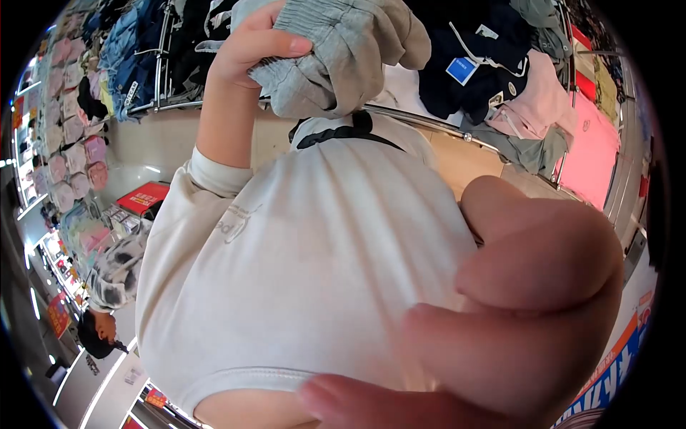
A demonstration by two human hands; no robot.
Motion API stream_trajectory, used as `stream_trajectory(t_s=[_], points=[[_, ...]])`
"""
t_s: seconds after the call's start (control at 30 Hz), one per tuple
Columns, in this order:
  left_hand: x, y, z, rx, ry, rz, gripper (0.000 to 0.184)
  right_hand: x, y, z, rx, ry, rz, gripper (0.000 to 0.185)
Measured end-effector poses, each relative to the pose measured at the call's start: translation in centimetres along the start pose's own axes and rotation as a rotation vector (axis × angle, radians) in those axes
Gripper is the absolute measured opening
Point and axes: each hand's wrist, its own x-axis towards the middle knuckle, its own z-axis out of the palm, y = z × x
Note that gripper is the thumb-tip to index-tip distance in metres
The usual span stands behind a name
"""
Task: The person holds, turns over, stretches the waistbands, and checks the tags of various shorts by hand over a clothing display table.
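Note:
My left hand (pixel 246 46) is closed on grey trousers (pixel 336 61) with a gathered elastic waistband. The thumb presses on the waistband, and the rest of the cloth hangs bunched to the right, in front of my waist. Large and blurred, my right hand (pixel 514 307) is close to the camera at the lower right. Some of its fingers are curled, while two fingertips stand apart and point left with nothing seen between them. Behind both hands is the white shirt (pixel 307 272) I am wearing.
Ahead, a metal rack (pixel 464 136) bears dark clothes (pixel 457 57) with a blue tag, a pink garment (pixel 536 100) and others. Jeans (pixel 128 50) hang at the upper left. Caps (pixel 75 161) line the left wall, and another person (pixel 118 275) is at the lower left.

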Motion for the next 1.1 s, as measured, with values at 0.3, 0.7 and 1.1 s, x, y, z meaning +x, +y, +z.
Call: stream_trajectory(t_s=[0.3,0.7,1.1], points=[[-0.1,1.4,2.7,-0.053,-0.082,0.054,0.06,3.2,1.5,3.0,-0.038,-0.043,-0.011,0.013],[-0.7,1.2,0.7,0.032,-0.008,0.013,0.046,2.4,0.7,1.6,0.03,-0.103,-0.034,0.019],[-0.4,1.6,-1.3,-0.052,0.023,-0.009,0.056,3.6,2.5,-0.1,0.097,-0.034,-0.14,0.025]])
